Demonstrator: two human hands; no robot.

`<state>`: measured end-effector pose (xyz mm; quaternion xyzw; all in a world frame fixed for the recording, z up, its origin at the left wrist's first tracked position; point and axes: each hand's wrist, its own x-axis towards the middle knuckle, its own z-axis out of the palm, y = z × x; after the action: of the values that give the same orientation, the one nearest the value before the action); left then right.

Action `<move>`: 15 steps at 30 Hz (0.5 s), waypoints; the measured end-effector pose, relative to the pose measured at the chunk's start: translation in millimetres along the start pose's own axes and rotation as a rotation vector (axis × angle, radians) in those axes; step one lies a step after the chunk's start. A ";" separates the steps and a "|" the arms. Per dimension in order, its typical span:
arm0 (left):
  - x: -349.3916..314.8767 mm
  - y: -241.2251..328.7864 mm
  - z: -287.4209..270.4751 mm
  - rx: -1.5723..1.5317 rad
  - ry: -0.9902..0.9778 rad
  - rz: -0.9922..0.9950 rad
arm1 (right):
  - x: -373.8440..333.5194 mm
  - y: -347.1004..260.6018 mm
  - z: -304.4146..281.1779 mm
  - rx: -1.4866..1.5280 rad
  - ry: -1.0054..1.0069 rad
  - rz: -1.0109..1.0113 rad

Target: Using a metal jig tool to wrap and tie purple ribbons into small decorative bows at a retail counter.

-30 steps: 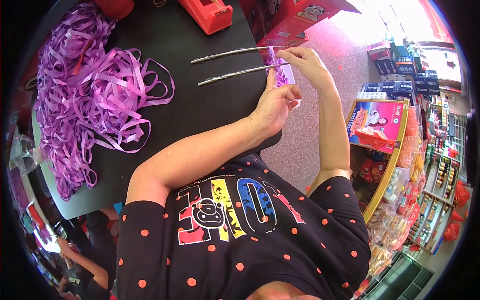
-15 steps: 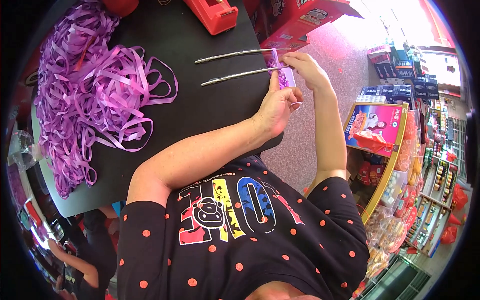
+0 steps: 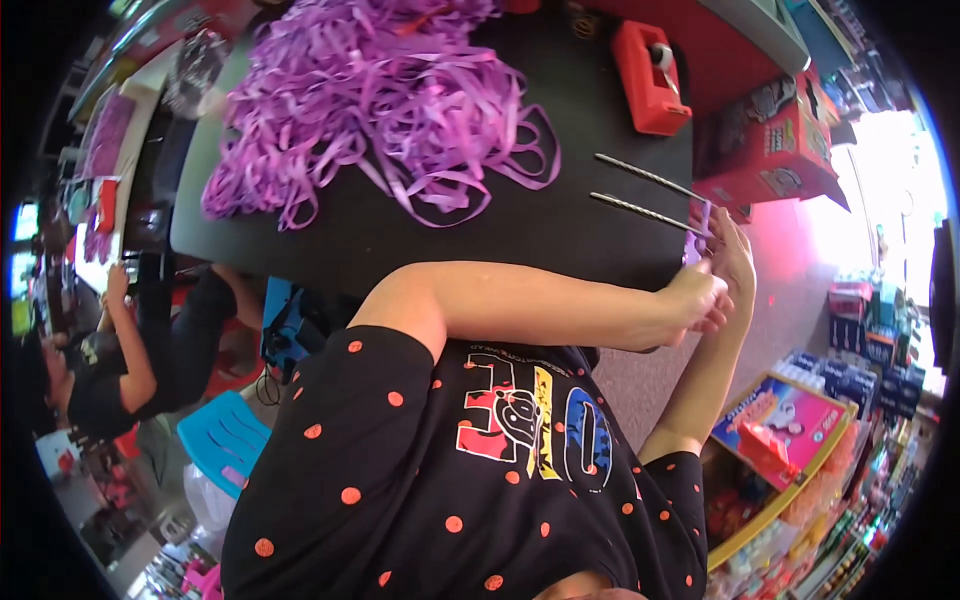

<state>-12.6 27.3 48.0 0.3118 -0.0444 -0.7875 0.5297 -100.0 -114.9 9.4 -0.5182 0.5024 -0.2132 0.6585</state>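
Two slim twisted metal rods (image 3: 645,212) run side by side over the right edge of the dark table. At their right ends, purple ribbon (image 3: 706,216) crosses from one rod to the other. My right hand (image 3: 735,262) is at that end with its fingers closed against the ribbon. Just below, my left hand (image 3: 695,302) reaches across with curled fingers, its fingertips at the lower part of the ribbon. The fingers overlap, so the exact grip is partly hidden. A big tangled heap of purple ribbon (image 3: 390,110) covers the table's far left.
A red tape dispenser (image 3: 655,85) stands on the table (image 3: 570,235) beyond the rods. Red cartons (image 3: 770,150) are off its right side. A yellow-edged display case (image 3: 790,510) stands near my right arm. A blue chair (image 3: 222,435) and a seated person (image 3: 125,370) are at left.
My view has swung, so the table, ribbon heap and rods appear turned and shifted right. My hands stay at the rod ends; the left hand now sits lower, its index finger no longer stretched along the ribbon.
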 end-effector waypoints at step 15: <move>-295.3 78.6 20.7 0.591 -0.361 1.436 | 55.1 16.3 -24.7 0.248 -0.249 -0.013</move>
<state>111.7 242.3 227.1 0.2022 -0.5265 -0.2477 0.7877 -103.5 -164.6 -28.5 -0.4589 0.3833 -0.2118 0.7731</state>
